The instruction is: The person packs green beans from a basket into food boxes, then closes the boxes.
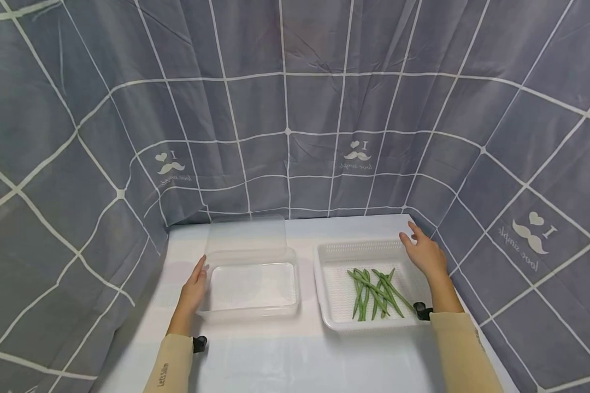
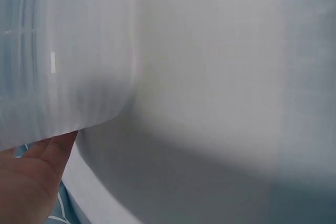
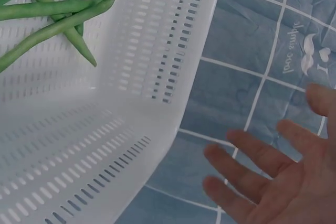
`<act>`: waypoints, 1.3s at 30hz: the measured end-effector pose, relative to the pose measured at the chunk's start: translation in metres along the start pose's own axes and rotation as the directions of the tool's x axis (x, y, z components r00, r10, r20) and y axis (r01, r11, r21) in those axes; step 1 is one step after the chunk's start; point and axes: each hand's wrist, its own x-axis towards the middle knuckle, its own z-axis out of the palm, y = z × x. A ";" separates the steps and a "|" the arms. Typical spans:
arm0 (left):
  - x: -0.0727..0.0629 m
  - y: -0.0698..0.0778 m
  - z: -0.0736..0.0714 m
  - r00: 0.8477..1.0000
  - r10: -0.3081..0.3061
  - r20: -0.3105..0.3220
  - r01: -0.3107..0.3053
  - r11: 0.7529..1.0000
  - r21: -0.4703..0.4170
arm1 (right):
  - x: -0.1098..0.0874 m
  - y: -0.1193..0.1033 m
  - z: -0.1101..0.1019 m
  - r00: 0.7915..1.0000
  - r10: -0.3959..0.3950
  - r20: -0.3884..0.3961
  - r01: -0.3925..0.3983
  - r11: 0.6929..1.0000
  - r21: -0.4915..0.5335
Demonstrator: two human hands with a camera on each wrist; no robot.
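Note:
A clear plastic container sits on the left part of the white table. My left hand is at its left side, with straight fingers right against the outer wall in the left wrist view. On the right stands a white perforated basket holding several green beans, which lie crossed in a loose heap. Over the basket's right rim, my right hand has its fingers spread. Nothing is between those fingers in the right wrist view, where they appear beside the basket's outer edge.
Behind the container lies a clear flat lid. The white table shows along the front and between container and basket. Grey checked curtains enclose the back and both sides, close to the basket's right end.

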 end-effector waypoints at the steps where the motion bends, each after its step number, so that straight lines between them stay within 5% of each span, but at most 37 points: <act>1: 0.000 0.000 0.000 1.000 -0.002 -0.002 0.002 1.000 -0.002 | 0.000 0.000 0.001 1.000 -0.004 -0.003 0.004 1.000 0.011; 6: 0.000 0.001 0.002 1.000 -0.015 -0.009 0.015 1.000 -0.007 | 0.002 0.008 0.004 0.999 -0.041 -0.001 0.041 0.999 0.022; 10: -0.001 0.003 0.001 1.000 -0.020 -0.012 0.020 1.000 0.001 | 0.010 0.017 0.003 0.994 -0.018 0.106 0.012 0.998 0.055; 15: -0.001 0.005 -0.001 0.999 -0.026 -0.021 0.026 1.000 0.003 | 0.022 0.026 0.001 0.958 0.040 0.284 -0.089 0.983 0.162; 20: -0.001 0.003 0.000 1.000 -0.022 -0.022 0.022 1.000 -0.003 | 0.028 0.037 0.005 0.926 0.042 0.375 -0.115 0.978 0.174; 30: -0.002 0.000 0.003 1.000 -0.017 -0.025 0.017 1.000 0.001 | 0.029 0.048 0.018 0.865 0.053 0.499 -0.131 0.984 0.123; 39: -0.003 0.000 0.002 0.999 0.014 -0.031 -0.015 1.000 -0.016 | 0.030 0.049 0.030 0.840 0.093 0.534 -0.154 0.986 0.071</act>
